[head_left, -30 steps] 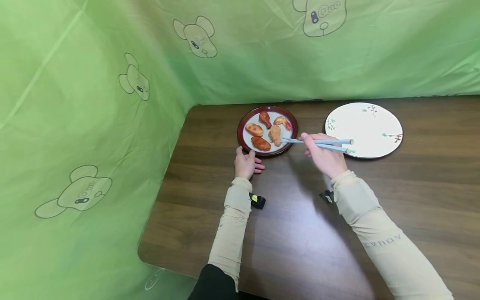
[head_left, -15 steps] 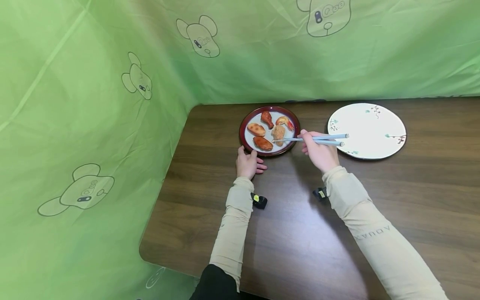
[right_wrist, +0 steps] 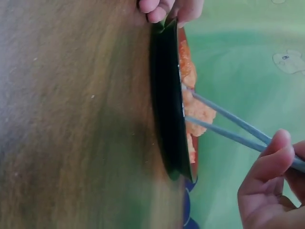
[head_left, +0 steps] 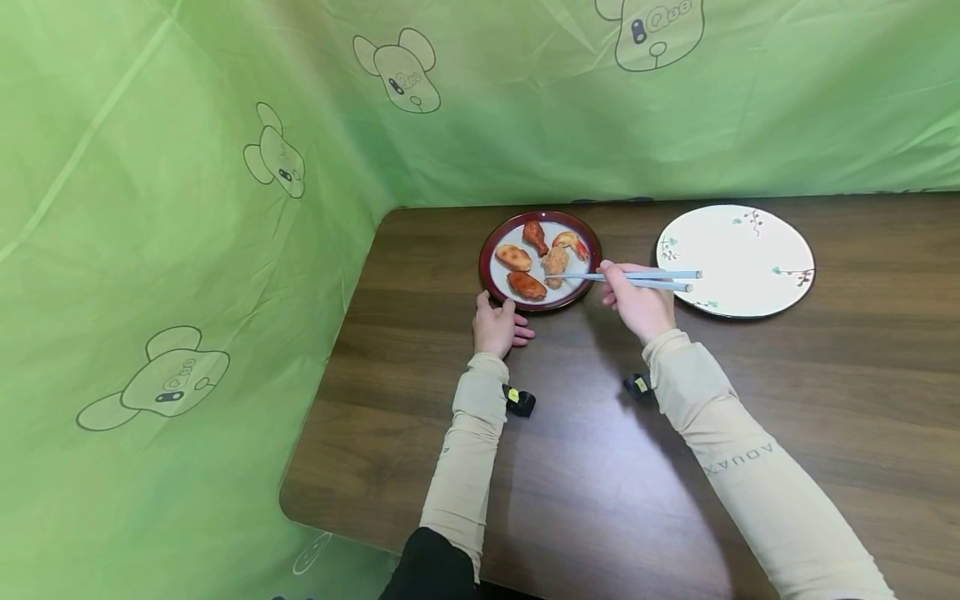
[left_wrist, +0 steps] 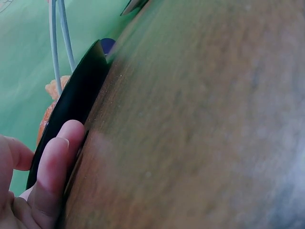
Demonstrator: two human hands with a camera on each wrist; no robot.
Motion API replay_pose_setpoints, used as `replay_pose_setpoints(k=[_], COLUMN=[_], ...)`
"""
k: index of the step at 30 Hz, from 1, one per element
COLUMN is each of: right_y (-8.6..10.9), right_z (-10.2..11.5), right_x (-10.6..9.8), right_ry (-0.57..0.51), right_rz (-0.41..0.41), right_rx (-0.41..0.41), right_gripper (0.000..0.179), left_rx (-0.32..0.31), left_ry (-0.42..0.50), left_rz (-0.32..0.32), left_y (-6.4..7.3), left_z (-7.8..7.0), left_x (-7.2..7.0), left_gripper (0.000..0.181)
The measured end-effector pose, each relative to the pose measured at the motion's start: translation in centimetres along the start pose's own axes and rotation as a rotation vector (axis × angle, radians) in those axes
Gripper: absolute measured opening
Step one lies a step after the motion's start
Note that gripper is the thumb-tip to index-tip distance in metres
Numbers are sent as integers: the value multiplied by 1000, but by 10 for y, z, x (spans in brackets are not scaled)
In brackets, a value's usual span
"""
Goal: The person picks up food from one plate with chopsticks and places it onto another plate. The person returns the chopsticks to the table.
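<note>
My left hand (head_left: 497,329) holds the near-left edge of a round plate with a dark red rim (head_left: 486,265); in the left wrist view, fingers (left_wrist: 52,167) lie under the rim and the thumb over it. My right hand (head_left: 641,304) grips a pair of light blue chopsticks (head_left: 656,274). Their tips reach over the plate, at a breaded fried chicken piece (head_left: 555,260); in the right wrist view they stand slightly apart beside this piece (right_wrist: 202,118). Around it lie a glazed chicken wing (head_left: 527,286), a browned oval piece (head_left: 513,257), a drumstick (head_left: 535,236) and a shrimp (head_left: 572,243).
A white oval plate (head_left: 735,262) with a twig pattern stands to the right, partly behind the chopsticks' back ends. Both plates are on a brown wooden table (head_left: 420,400). Green printed cloth (head_left: 495,150) hangs behind it and along the left side.
My right hand and the chopsticks have moved left, bringing the tips across the breaded piece, which has shifted slightly on the plate. My left hand stays at the rim.
</note>
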State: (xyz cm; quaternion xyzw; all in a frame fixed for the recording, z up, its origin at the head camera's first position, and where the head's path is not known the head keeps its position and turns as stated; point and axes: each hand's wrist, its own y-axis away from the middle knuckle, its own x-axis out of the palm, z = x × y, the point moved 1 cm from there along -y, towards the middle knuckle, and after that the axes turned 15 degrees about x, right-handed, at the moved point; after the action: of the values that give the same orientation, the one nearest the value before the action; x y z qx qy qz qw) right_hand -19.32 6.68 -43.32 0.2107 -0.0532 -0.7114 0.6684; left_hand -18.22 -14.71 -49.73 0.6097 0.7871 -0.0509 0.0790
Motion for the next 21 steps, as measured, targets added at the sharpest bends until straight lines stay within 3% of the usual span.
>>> replay_pose_setpoints(k=[21], right_y=[-9], right_z=[-15], right_x=[-4], right_ry=[-222], right_rz=[33], right_rx=[45], right_gripper=[30], left_rx=[0], left_ry=[-13], left_rz=[-3], left_y=[-1], left_z=[2], left_x=[0], left_gripper=[64])
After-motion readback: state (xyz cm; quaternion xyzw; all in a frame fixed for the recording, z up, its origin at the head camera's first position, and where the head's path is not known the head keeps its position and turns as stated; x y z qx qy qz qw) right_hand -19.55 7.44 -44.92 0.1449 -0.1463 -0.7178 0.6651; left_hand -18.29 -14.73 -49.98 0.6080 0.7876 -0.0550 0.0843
